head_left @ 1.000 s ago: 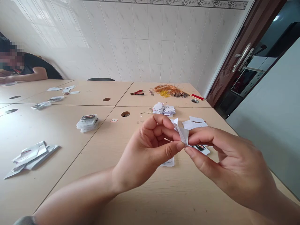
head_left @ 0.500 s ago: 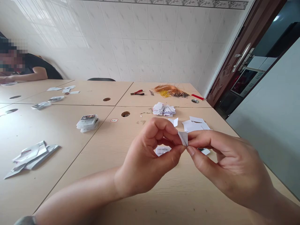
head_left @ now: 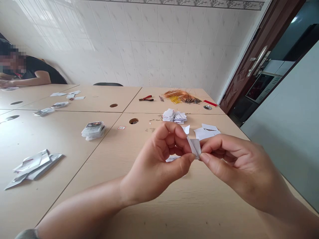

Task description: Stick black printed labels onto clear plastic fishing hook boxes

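Observation:
My left hand (head_left: pixel 159 162) and my right hand (head_left: pixel 239 169) meet above the light wooden table (head_left: pixel 104 159), both pinching one small folded white paper piece (head_left: pixel 194 146) between thumb and fingers. Under my hands lies another small white paper (head_left: pixel 172 159). Loose white paper pieces (head_left: pixel 206 132) rest just beyond my right hand, and a pile of small white cards (head_left: pixel 174 116) sits farther back.
A stack of packets (head_left: pixel 93 129) and flat silver packets (head_left: pixel 32 166) lie at the left. Red-handled pliers (head_left: pixel 146 98) and a bundle of orange wire (head_left: pixel 180 96) sit at the far edge. A person (head_left: pixel 27 71) sits at the far left. A door (head_left: pixel 246 63) stands at the right.
Both hands kept their pinch on the folded paper and shifted slightly, working it between the fingertips; the paper now looks smaller and more tightly folded than a second ago.

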Available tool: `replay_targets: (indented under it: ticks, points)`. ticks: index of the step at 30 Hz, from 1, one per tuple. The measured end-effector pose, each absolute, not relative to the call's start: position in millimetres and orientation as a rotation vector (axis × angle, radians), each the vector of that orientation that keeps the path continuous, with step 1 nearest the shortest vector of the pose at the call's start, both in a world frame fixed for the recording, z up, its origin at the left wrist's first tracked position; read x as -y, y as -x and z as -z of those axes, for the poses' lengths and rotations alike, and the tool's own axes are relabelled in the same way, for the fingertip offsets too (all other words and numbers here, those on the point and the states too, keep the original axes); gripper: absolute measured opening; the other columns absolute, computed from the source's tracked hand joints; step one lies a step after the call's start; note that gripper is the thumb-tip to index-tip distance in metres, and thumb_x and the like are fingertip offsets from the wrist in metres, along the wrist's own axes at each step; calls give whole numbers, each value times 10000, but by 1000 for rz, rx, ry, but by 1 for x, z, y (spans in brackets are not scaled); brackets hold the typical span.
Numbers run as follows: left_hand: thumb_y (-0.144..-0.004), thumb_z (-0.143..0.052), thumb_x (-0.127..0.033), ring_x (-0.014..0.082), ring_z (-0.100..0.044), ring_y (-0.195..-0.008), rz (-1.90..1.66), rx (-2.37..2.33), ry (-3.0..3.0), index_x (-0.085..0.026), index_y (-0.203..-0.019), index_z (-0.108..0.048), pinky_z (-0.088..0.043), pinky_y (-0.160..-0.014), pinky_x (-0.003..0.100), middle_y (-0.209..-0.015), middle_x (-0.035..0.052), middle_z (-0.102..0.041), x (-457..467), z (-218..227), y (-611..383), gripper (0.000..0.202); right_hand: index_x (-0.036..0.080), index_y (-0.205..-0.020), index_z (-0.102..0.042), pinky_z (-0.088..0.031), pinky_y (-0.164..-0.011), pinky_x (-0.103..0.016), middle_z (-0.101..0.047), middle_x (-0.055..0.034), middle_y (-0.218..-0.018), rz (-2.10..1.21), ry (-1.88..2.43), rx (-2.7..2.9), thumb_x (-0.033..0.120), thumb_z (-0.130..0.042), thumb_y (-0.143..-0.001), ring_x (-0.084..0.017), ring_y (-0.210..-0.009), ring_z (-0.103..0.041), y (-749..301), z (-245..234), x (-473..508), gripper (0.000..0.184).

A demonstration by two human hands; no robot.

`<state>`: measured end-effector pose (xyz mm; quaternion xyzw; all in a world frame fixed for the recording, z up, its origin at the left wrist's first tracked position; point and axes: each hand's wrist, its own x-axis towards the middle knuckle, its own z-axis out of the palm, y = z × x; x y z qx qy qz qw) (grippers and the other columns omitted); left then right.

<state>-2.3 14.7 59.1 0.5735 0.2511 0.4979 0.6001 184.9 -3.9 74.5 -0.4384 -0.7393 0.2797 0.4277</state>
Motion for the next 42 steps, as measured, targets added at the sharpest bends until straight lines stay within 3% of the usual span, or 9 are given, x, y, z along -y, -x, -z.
replay_targets:
  ticks: [10, 18, 26, 36, 39, 42]
  points:
    - [-838, -700, -35, 78, -561, -667, -1108, -466, -1189, -226, -936, -538, -497, -585, 158, -767, -51, -628, -22, -53, 4, 269, 225, -708, -654, -380, -409, -124, -591, 71, -574, -813, 1084, 1771, 173, -645, -819, -48, -463, -478, -183, -76, 0, 122]
    - [-812, -720, -86, 118, -619, -702, -1049, -378, -1098, -233, -970, -562, -489, -636, 224, -768, -28, -679, -27, -50, 8, 267, 226, -698, -627, -363, -418, -116, -576, 78, -564, -870, 1060, 1764, 163, -638, -842, -43, -469, -454, -185, -76, 1, 158]
    - [-775, -694, -70, 106, -610, -704, -1080, -388, -1062, -218, -950, -571, -443, -661, 218, -742, -39, -663, -29, -55, 8, 260, 226, -727, -645, -459, -484, -127, -641, 57, -631, -858, 1029, 1728, 160, -634, -855, -70, -560, -591, -184, -73, 1, 145]
    - [-775, -661, -56, 96, -601, -731, -1110, -370, -1042, -203, -952, -569, -475, -684, 179, -766, -20, -682, -32, -53, 10, 248, 251, -780, -680, -483, -526, -105, -695, 68, -690, -862, 1030, 1723, 180, -653, -902, -61, -610, -634, -186, -72, -1, 143]
    - [-774, -620, -47, 111, -672, -720, -1072, -357, -1007, -208, -983, -573, -543, -710, 213, -785, -15, -708, -32, -53, 13, 268, 279, -864, -726, -545, -609, -131, -753, 56, -804, -845, 1008, 1736, 223, -664, -931, -83, -711, -689, -189, -69, -3, 107]
    - [-776, -584, -45, 116, -703, -647, -1006, -345, -949, -205, -1000, -573, -576, -679, 232, -769, -22, -706, -34, -54, 15, 276, 327, -1031, -729, -599, -764, -180, -767, 40, -1060, -786, 944, 1656, 258, -671, -961, -116, -944, -729, -193, -63, -10, 114]
